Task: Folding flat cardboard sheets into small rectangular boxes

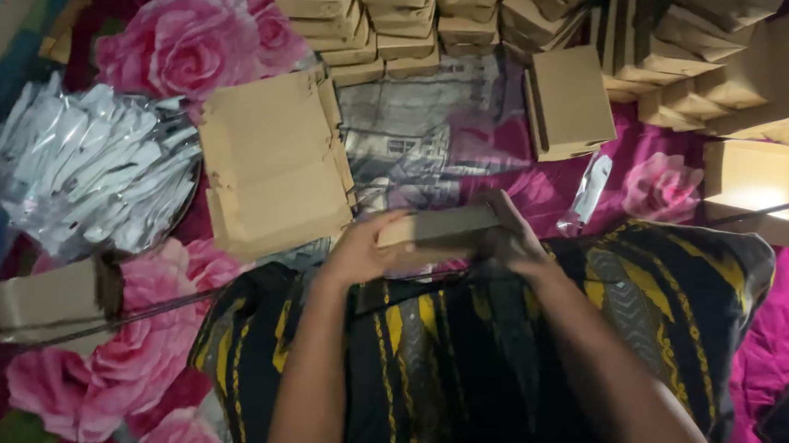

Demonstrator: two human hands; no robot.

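A small brown cardboard box point(438, 228) sits just above the black-and-yellow cushion point(669, 268), gripped at both ends; the left hand point(363, 249) clasps its left end, the right hand point(512, 239) wraps its right end; beyond the box lies a stack of flat cardboard blanks point(274, 162); left of those, a heap of white sachets point(93, 168); farther off, rows of folded boxes point(399, 18) on the rose-patterned cloth point(185, 45).

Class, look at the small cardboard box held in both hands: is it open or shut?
Shut. The small cardboard box shows a flat, closed top with no raised flap, pressed between the left hand and right hand.
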